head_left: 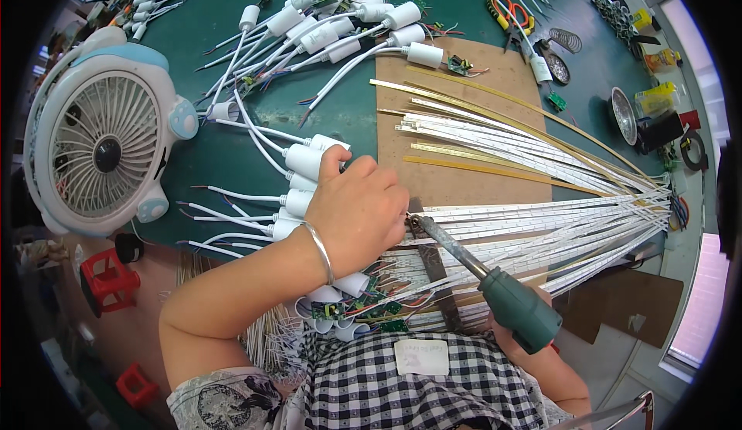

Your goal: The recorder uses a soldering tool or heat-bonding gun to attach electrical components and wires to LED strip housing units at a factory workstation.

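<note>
My right hand (506,339), partly hidden behind the handle, grips a soldering iron (519,306) with a dark green handle. Its metal shaft points up and left, and the tip is by the fingertips of my left hand (359,210). The left fingers are curled together; what they pinch is hidden behind the hand. Just right of the tip lie long thin white LED strips (525,217), which pass over a dark metal bar (434,271). White cylindrical lamp housings (297,200) with white cables lie left of this hand. Small green circuit boards (328,310) with wires sit below it.
A blue and white fan (104,152) stands at the left. More lamp housings (317,37) lie at the back on the green table (209,13). A brown board (464,82) bears more strips. Orange-handled pliers (512,19) and a metal bowl (623,116) are at the far right.
</note>
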A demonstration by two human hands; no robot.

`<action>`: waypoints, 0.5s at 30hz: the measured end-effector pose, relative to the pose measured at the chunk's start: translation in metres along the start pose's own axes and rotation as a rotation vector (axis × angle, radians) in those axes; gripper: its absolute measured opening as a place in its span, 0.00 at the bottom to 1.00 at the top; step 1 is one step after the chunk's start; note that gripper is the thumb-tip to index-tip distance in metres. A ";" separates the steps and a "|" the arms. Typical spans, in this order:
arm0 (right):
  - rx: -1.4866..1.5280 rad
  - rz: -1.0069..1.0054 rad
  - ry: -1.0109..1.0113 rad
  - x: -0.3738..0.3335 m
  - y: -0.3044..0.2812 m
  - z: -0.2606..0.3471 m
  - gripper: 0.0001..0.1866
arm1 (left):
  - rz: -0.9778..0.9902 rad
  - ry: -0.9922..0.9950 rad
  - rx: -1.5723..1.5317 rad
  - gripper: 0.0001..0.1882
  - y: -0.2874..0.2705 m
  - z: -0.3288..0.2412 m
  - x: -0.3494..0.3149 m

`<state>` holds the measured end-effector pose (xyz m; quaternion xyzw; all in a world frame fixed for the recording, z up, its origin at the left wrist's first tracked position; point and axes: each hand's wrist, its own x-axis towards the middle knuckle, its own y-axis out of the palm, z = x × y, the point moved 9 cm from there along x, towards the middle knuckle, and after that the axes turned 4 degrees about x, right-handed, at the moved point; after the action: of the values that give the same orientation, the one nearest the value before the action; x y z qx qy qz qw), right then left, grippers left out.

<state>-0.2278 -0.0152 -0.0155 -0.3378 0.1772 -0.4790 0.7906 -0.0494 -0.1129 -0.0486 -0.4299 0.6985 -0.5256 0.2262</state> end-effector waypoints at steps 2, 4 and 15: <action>0.041 -0.009 0.002 -0.001 0.000 -0.002 0.10 | -0.007 0.003 0.006 0.04 0.000 0.000 0.000; 0.012 -0.005 0.035 -0.007 0.003 -0.006 0.10 | -0.003 0.005 0.009 0.04 0.000 0.000 0.000; -0.104 0.009 0.003 -0.007 0.002 -0.004 0.11 | 0.014 0.004 -0.003 0.04 0.000 0.000 0.001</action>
<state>-0.2321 -0.0102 -0.0196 -0.3771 0.2045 -0.4660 0.7738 -0.0502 -0.1136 -0.0481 -0.4243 0.7027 -0.5238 0.2277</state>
